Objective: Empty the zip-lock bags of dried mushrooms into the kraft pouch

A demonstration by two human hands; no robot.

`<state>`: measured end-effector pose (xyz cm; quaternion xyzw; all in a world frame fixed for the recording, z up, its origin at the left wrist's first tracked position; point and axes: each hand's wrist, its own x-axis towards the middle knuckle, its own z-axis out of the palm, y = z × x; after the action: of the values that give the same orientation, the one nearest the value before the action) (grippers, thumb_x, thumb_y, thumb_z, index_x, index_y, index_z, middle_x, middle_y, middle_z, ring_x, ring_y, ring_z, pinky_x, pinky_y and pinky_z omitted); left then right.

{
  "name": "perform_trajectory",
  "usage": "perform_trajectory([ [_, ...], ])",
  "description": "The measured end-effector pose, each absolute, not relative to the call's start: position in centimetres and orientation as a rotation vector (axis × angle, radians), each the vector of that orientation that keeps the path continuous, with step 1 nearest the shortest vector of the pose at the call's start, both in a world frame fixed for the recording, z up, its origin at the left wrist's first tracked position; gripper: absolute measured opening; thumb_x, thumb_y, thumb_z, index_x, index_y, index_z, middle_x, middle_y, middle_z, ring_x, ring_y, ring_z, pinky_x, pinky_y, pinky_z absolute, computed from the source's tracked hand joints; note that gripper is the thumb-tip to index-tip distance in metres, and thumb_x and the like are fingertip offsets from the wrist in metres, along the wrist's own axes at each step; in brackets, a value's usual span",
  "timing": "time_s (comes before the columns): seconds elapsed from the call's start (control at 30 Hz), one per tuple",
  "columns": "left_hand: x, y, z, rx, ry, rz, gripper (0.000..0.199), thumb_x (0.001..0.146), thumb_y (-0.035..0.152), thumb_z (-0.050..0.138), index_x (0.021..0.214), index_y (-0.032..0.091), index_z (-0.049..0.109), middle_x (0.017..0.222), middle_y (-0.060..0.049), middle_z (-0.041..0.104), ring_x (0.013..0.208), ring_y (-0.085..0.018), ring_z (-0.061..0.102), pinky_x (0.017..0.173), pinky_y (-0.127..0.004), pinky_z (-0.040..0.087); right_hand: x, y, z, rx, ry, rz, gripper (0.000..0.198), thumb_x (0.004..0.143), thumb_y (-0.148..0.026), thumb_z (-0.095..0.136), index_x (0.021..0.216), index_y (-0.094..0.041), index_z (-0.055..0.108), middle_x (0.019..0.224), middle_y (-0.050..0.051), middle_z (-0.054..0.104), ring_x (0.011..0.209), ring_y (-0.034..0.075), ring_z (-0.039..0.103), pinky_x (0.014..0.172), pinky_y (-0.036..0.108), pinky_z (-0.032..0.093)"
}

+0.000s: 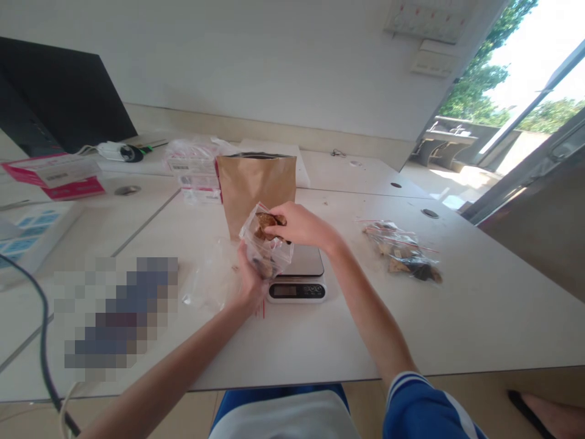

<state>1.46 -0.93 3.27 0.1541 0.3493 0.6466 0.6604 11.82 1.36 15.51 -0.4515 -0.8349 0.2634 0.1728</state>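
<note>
My left hand [250, 277] is wrapped round the lower left side of a clear zip bag [282, 255], tilted with its mouth upward. At that mouth, the fingers of my right hand [304, 224] are closed on a brown, dried-looking piece [264, 223], whose exact kind I cannot tell. More pieces show through the plastic lower down. Under the bag sits a kitchen scale [297, 292] with a steel plate, partly covered by my hands; its display is unreadable. Just behind stands an upright brown paper bag [258, 180], open at the top.
Filled clear zip bags [402, 251] lie to the right. Loose clear plastic bags [208, 277] are left of the scale. Pink-and-white boxes [198, 177], a monitor [64, 94] and a cable [43, 329] occupy the left side. A person's foot [551, 414] shows at lower right.
</note>
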Motion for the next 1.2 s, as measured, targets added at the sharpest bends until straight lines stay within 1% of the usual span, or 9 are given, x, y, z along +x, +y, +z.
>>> perform_trajectory([
  [0.1, 1.4, -0.9, 3.2, 0.326, 0.758, 1.475, 0.038, 0.082, 0.055, 0.042, 0.095, 0.024, 0.061, 0.075, -0.003, 0.071, 0.041, -0.010, 0.053, 0.033, -0.020, 0.036, 13.0, 1.7, 16.3, -1.239, -2.258, 0.745, 0.016, 0.082, -0.023, 0.055, 0.068, -0.015, 0.055, 0.058, -0.004, 0.049, 0.055, 0.009, 0.043, 0.052, 0.023, 0.029],
  [0.17, 1.4, -0.9, 3.1, 0.321, 0.741, 1.479, 0.036, 0.084, 0.051, 0.040, 0.096, 0.025, 0.061, 0.075, -0.003, 0.071, 0.042, -0.011, 0.054, 0.033, -0.020, 0.035, 13.3, 2.3, 16.8, -1.137, -2.140, 0.744, 0.013, 0.086, -0.024, 0.053, 0.081, -0.014, 0.059, 0.067, -0.001, 0.055, 0.058, 0.010, 0.047, 0.055, 0.023, 0.034],
  [0.33, 1.3, -0.7, 3.1, 0.277, 0.763, 1.486, 0.035, 0.085, 0.044, 0.037, 0.096, 0.023, 0.062, 0.072, -0.004, 0.071, 0.049, -0.014, 0.061, 0.033, -0.018, 0.033, 11.5, 6.0, 18.3, -1.032, -1.913, 0.357, 0.025, 0.094, -0.032, 0.040, 0.113, -0.023, 0.054, 0.095, 0.005, 0.059, 0.088, 0.017, 0.055, 0.070, 0.027, 0.044],
  [0.4, 1.3, -0.7, 3.0, 0.286, 0.752, 1.497, 0.034, 0.085, 0.043, 0.037, 0.095, 0.022, 0.062, 0.071, -0.004, 0.071, 0.048, -0.014, 0.060, 0.033, -0.018, 0.033, 10.3, 8.0, 18.9, -1.076, -1.942, 0.205, 0.025, 0.094, -0.031, 0.039, 0.116, -0.027, 0.052, 0.105, 0.007, 0.057, 0.103, 0.020, 0.051, 0.077, 0.029, 0.044],
  [0.5, 1.3, -0.8, 3.0, 0.298, 0.743, 1.505, 0.033, 0.085, 0.040, 0.037, 0.092, 0.021, 0.063, 0.069, -0.004, 0.071, 0.042, -0.012, 0.055, 0.032, -0.019, 0.033, 8.8, 10.5, 19.1, -1.062, -2.044, 0.047, 0.024, 0.094, -0.024, 0.039, 0.113, -0.028, 0.053, 0.114, 0.009, 0.054, 0.113, 0.022, 0.046, 0.086, 0.031, 0.041],
  [0.67, 1.4, -0.9, 3.2, 0.271, 0.746, 1.506, 0.031, 0.083, 0.039, 0.040, 0.087, 0.019, 0.064, 0.061, -0.002, 0.068, 0.040, -0.011, 0.053, 0.034, -0.019, 0.036, 8.1, 12.3, 19.2, -1.040, -2.178, -0.097, 0.020, 0.092, -0.018, 0.040, 0.106, -0.025, 0.052, 0.113, 0.010, 0.054, 0.108, 0.021, 0.048, 0.091, 0.032, 0.038],
  [0.8, 1.5, -0.9, 3.3, 0.234, 0.769, 1.504, 0.032, 0.083, 0.040, 0.041, 0.087, 0.019, 0.065, 0.066, -0.003, 0.070, 0.043, -0.012, 0.056, 0.035, -0.019, 0.038, 8.6, 12.5, 20.3, -1.063, -2.264, -0.126, 0.013, 0.091, -0.018, 0.041, 0.100, -0.021, 0.050, 0.100, 0.009, 0.059, 0.095, 0.022, 0.054, 0.085, 0.032, 0.041],
  [0.93, 1.4, -0.8, 3.1, 0.227, 0.757, 1.493, 0.035, 0.087, 0.036, 0.034, 0.087, 0.018, 0.064, 0.065, -0.003, 0.070, 0.038, -0.010, 0.052, 0.033, -0.018, 0.036, 8.9, 12.6, 21.1, -1.037, -2.371, -0.087, 0.010, 0.090, -0.018, 0.043, 0.098, -0.020, 0.049, 0.092, 0.006, 0.061, 0.089, 0.022, 0.056, 0.078, 0.030, 0.043],
  [1.2, 1.3, -0.8, 3.1, 0.248, 0.750, 1.472, 0.038, 0.090, 0.035, 0.029, 0.093, 0.019, 0.063, 0.072, -0.006, 0.073, 0.036, -0.011, 0.051, 0.032, -0.020, 0.035, 8.7, 12.4, 20.1, -1.115, -2.314, -0.242, 0.026, 0.095, -0.017, 0.033, 0.120, -0.022, 0.040, 0.103, 0.010, 0.059, 0.098, 0.022, 0.054, 0.083, 0.031, 0.042],
])
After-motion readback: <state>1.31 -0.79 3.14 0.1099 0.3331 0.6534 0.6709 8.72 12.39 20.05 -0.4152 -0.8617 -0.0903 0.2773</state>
